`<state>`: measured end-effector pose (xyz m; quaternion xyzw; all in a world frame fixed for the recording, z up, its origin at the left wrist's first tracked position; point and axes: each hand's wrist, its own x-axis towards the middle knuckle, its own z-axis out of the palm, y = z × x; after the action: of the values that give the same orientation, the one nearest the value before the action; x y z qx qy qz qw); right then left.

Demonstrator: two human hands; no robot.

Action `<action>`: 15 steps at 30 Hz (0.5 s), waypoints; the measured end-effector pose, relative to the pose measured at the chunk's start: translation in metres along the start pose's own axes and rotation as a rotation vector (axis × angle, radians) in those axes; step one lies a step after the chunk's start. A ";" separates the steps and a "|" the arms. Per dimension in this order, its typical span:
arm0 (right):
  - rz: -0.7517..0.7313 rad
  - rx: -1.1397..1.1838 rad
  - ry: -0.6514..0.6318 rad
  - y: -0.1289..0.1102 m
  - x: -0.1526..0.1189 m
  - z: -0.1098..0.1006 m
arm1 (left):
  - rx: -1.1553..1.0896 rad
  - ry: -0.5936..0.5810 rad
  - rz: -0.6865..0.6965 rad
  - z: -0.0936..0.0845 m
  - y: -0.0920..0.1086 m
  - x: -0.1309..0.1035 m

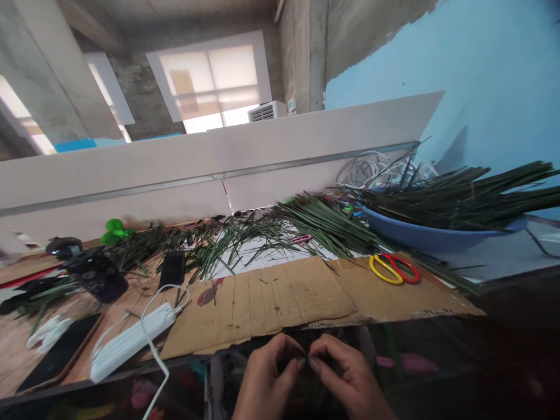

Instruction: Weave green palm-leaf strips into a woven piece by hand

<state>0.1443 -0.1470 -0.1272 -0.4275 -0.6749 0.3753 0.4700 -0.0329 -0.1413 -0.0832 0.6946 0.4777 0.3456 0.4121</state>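
My left hand (273, 376) and my right hand (343, 373) are side by side just below the front edge of the table, with thumbs and fingers pinched together and fingertips almost touching. Something thin and dark seems to lie between the fingertips, too small to make out. Beyond them a flat sheet of brown cardboard (262, 300) covers the table's front. Scissors with one yellow and one red handle (387, 272) rest on its right part. Behind the cardboard lies a bundle of long green leaf strips (328, 224), with loose cut pieces (245, 236) to its left.
A blue basin (429, 233) at the right holds many long dark leaves. To the left are a white power strip (131, 341) with a cable, a tablet-like device (61, 353), a black phone (172, 269) and a dark bottle-like object (98, 277). A white partition (175, 169) stands behind.
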 end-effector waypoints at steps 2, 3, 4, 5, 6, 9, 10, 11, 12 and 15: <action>0.000 0.010 0.025 0.001 0.000 0.001 | -0.008 0.003 0.016 0.000 -0.002 0.000; 0.005 0.025 0.042 0.001 0.000 0.002 | -0.005 0.017 0.026 -0.001 -0.005 -0.001; 0.014 0.043 0.064 0.002 0.000 0.002 | 0.007 0.039 0.038 -0.002 -0.008 -0.002; 0.028 0.066 0.089 0.002 0.000 0.003 | 0.030 0.074 0.050 -0.002 -0.011 -0.003; 0.045 0.092 0.114 0.003 0.000 0.003 | 0.066 0.110 0.062 -0.003 -0.015 -0.004; 0.113 0.181 0.188 0.005 0.000 0.005 | 0.182 0.243 0.134 -0.004 -0.025 -0.007; 0.133 0.210 0.209 0.006 0.000 0.006 | 0.197 0.295 0.169 -0.003 -0.028 -0.008; 0.148 0.235 0.227 0.007 -0.001 0.006 | 0.195 0.346 0.209 -0.002 -0.030 -0.008; 0.158 0.255 0.241 0.008 -0.001 0.007 | 0.180 0.395 0.251 -0.001 -0.032 -0.009; 0.164 0.291 0.242 0.011 -0.001 0.007 | 0.137 0.519 0.338 0.005 -0.036 -0.009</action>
<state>0.1407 -0.1453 -0.1393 -0.4506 -0.5150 0.4516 0.5725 -0.0447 -0.1434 -0.1180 0.6788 0.4668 0.5422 0.1654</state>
